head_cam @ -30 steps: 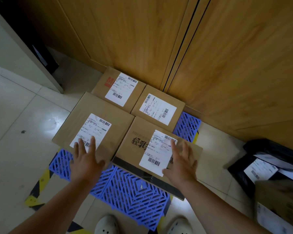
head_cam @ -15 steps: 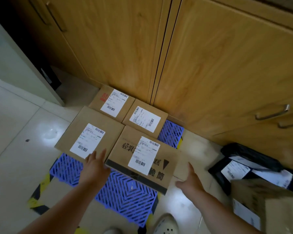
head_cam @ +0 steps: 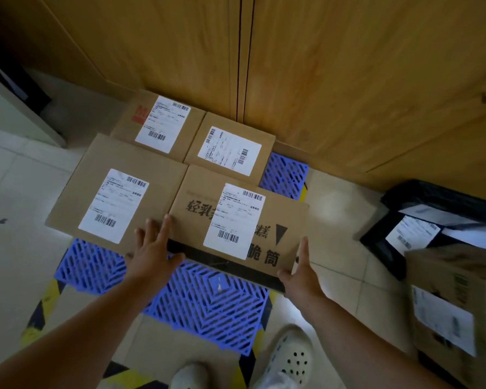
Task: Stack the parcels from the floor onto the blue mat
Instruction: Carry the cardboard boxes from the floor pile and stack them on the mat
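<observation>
Blue mat (head_cam: 208, 307) is on the tile floor by the wooden cabinet doors (head_cam: 348, 80), with four labelled cardboard parcels laid flat on it. Both hands are on the near-right printed parcel (head_cam: 278, 220). Left hand (head_cam: 155, 249) has straight fingers at its near-left corner, and right hand (head_cam: 300, 272) is flat against its right edge.

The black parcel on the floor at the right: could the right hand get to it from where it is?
Probably yes. The right hand rests open against the printed box, holding nothing. Only bare floor lies between it and the black parcel, though the person might have to lean right.
</observation>
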Available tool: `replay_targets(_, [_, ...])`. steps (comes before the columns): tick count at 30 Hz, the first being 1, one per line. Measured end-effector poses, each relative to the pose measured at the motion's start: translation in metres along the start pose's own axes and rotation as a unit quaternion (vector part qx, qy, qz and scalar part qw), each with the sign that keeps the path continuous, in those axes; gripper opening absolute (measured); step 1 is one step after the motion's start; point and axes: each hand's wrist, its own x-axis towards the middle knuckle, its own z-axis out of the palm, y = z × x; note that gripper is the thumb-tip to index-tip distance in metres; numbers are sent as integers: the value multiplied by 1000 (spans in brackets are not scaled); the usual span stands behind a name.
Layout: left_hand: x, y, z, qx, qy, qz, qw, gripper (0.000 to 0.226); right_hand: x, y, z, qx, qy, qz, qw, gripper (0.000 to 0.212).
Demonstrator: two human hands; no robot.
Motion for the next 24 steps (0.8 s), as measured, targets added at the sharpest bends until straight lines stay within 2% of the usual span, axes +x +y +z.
replay_targets(6, [4,-2,7,-6,8,3,1000,81,2,-2,9,-16,21,-5,1000,92])
replay_targets(17, [8,-8,8,-15,19,8,1000,83,3,-4,15,-21,29,-10,999,91])
replay_targets(21, [6,-7,-8,-7,-13,7,1000,84,-7,-8,8,-21,33,-20,999,88])
replay_targets(24, [-4,-5,-30,-9,11,22,1000,88,-23,-14,-5,-5,65,-27,998,85])
